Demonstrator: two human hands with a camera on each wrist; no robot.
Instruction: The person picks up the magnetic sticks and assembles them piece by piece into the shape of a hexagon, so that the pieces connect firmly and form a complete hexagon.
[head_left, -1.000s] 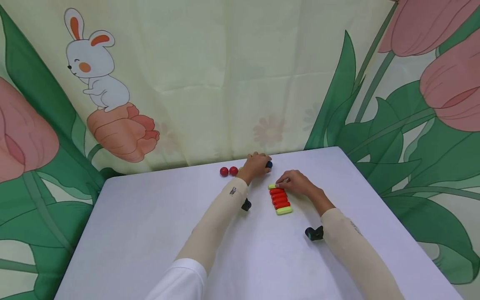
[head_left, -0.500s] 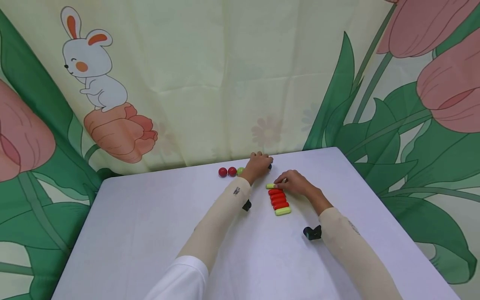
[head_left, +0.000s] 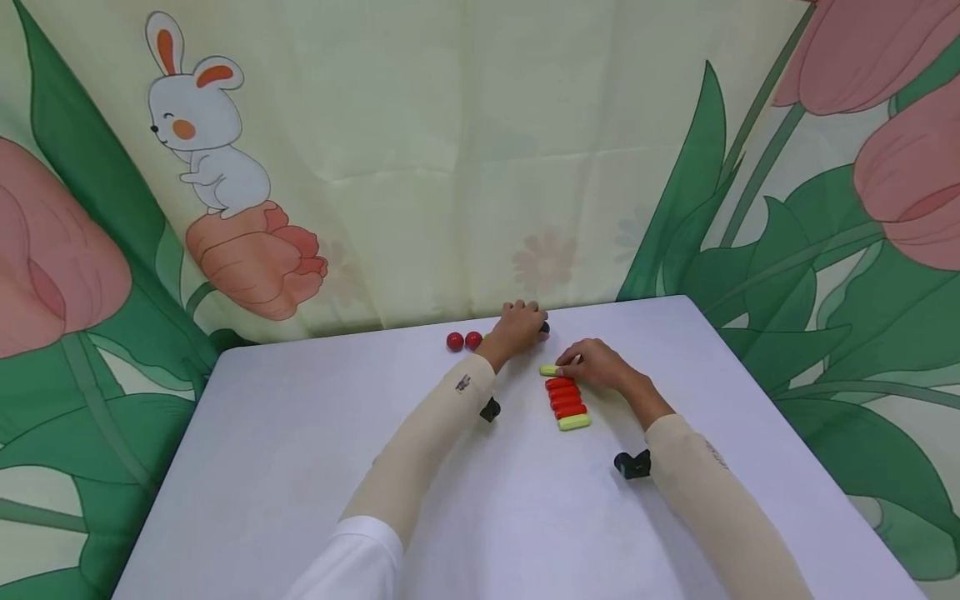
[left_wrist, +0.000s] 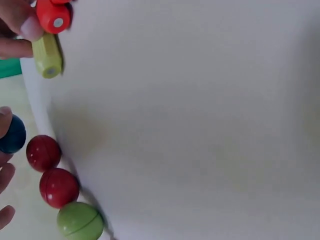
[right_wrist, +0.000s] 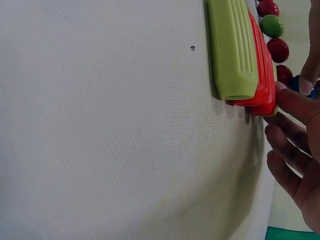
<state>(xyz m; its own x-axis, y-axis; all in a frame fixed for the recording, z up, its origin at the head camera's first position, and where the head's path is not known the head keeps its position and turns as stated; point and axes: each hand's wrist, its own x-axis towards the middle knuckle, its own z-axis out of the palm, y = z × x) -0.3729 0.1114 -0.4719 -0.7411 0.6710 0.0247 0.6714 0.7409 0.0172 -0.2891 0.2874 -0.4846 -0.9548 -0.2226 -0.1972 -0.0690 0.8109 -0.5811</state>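
My left hand (head_left: 517,327) reaches to the far side of the table and holds a dark blue ball (left_wrist: 13,135), its thumb and fingers about it. Beside that ball, red balls (left_wrist: 59,187) and a green ball (left_wrist: 80,221) line up; the hand hides part of this line in the head view. With thumb and finger, my right hand (head_left: 595,364) pinches a yellow-green ridged block (left_wrist: 47,57). It lies at the far end of a row of several red ridged blocks (head_left: 566,396), and another yellow-green block (head_left: 574,422) closes the near end.
A white table (head_left: 315,467) runs up to a printed curtain (head_left: 390,167) at the back. Two more red balls (head_left: 454,342) end the line on the left. A black wrist camera (head_left: 632,465) sticks out under the right forearm, and another (head_left: 490,409) under the left.
The head view has swung slightly. Both hands keep hold of the same things, and the far yellow-green block sits slightly farther from the red row in the head view.
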